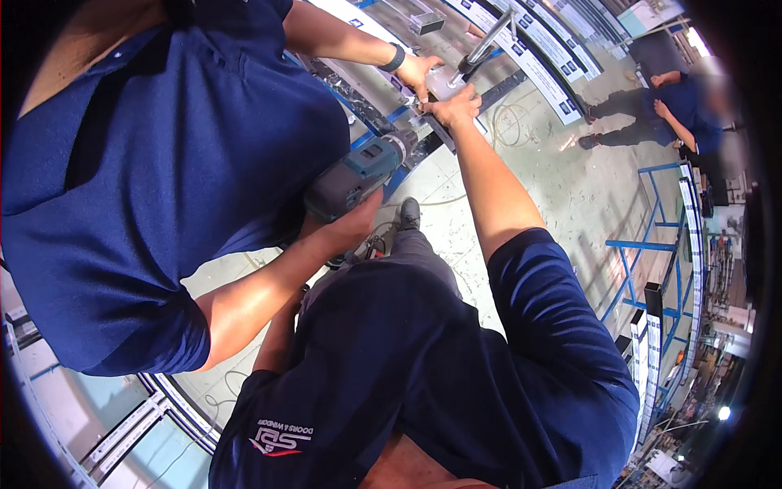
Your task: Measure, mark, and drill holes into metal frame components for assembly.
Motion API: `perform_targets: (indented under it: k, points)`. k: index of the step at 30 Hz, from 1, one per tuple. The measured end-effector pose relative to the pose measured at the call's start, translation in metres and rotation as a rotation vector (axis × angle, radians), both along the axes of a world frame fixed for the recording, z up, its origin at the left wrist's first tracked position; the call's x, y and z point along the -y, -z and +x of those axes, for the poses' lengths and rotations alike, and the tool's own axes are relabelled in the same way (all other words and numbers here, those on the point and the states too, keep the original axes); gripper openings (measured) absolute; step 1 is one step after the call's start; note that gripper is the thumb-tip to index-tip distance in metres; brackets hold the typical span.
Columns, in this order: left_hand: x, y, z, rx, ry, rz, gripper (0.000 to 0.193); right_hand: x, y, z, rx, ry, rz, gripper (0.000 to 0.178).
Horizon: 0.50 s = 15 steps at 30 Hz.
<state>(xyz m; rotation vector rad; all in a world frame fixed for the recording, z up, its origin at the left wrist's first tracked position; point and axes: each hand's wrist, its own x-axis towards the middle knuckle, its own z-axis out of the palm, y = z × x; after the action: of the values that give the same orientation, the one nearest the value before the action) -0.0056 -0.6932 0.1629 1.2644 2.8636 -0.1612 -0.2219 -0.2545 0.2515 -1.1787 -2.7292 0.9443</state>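
My right hand (456, 107) reaches out at upper centre, its fingers curled over a dark profile (441, 133), beside a whitish translucent block (442, 82). A shiny metal cylinder with a rod (482, 50) stands just beyond the block. My left forearm (278, 336) passes under a co-worker's arm, and the hand is hidden there. On the left, the co-worker in a dark blue shirt grips a teal and black cordless drill (366, 165), its chuck close to the profile. The co-worker's other hand (415, 73), with a dark wristband, touches the work opposite my right hand.
Long white-filmed profiles (538, 61) lie at the top right. A blue metal rack (648, 244) with profiles stands at right, and another person (692, 106) is beyond. A thin hose (509, 124) coils on the pale floor. Framed panels (122, 432) are at lower left.
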Motion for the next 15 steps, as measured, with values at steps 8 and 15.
perform_targets:
  k: [8,15]
  points:
    - [0.069,0.095,0.079,0.416,-0.35,0.084,0.034,0.009,-0.008,-0.015,0.036,0.052,-0.031,0.154]
    - [0.092,0.16,0.108,0.744,-0.613,0.178,0.035,0.005,-0.009,-0.019,0.062,0.063,-0.045,0.158]
